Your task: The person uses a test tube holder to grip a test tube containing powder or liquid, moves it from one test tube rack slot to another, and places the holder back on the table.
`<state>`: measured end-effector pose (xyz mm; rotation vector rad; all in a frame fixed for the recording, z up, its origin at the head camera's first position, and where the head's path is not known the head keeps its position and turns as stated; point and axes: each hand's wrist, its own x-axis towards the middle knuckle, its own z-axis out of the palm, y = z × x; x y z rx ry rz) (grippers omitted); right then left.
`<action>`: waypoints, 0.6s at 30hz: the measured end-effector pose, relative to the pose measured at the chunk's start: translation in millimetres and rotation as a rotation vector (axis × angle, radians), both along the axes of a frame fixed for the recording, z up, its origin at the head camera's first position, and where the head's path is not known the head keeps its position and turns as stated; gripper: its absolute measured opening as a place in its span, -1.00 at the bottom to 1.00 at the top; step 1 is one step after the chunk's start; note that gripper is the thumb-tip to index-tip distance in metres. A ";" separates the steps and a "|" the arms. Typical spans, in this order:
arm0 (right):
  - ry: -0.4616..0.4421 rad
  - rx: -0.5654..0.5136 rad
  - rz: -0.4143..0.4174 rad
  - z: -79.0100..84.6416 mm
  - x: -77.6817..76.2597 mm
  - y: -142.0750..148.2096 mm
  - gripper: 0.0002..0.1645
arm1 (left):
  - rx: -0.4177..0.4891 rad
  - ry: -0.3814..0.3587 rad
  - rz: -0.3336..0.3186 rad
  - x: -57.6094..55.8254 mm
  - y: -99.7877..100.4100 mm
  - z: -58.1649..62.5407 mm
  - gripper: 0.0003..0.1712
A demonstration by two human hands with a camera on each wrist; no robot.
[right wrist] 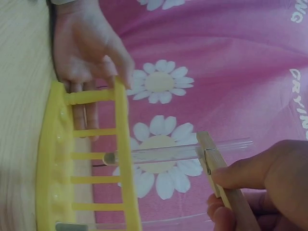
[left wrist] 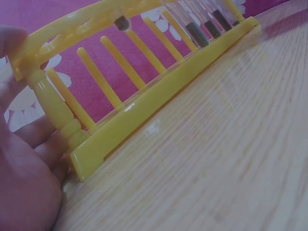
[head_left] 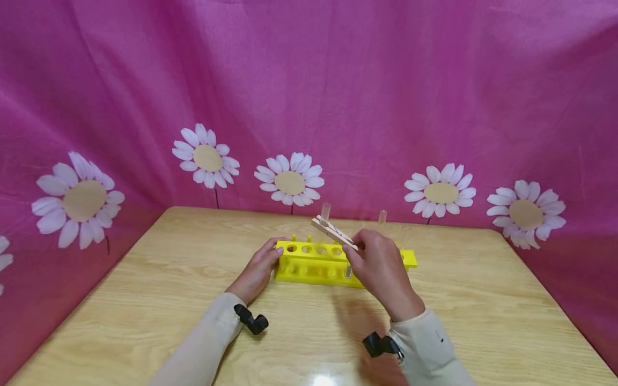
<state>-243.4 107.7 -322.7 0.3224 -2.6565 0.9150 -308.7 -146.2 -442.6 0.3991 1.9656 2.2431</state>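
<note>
My left hand (head_left: 257, 272) grips the left end of a yellow test tube rack (head_left: 309, 277); in the left wrist view its fingers (left wrist: 41, 132) wrap round the end post. Between the thumb and fingers of my right hand (head_left: 386, 271) is a wooden test tube clamp (head_left: 332, 231). The clamp's jaws hold a clear test tube (right wrist: 168, 153) near its mouth. That tube stands upright in a hole of the rack's top rail, its dark-filled bottom (left wrist: 122, 22) just below the rail and above the base. Part of the rack is hidden behind my right hand in the head view.
Several other test tubes (left wrist: 197, 34) with dark contents stand in the rack's right part. One tube top (head_left: 382, 216) rises behind my right hand. The rack rests on a wood-grain table (head_left: 193, 241). A pink curtain (head_left: 338, 107) with daisies surrounds the table.
</note>
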 end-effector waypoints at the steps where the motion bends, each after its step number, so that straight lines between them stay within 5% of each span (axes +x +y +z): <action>1: -0.002 0.002 -0.001 -1.4 0.0 -0.5 -0.84 | -0.002 -0.007 0.002 0.3 -0.4 -0.6 -0.49; 18: -0.042 0.048 -0.017 -9.3 -5.1 -1.3 -0.81 | -0.004 0.009 0.001 -0.4 -0.8 -1.3 -0.51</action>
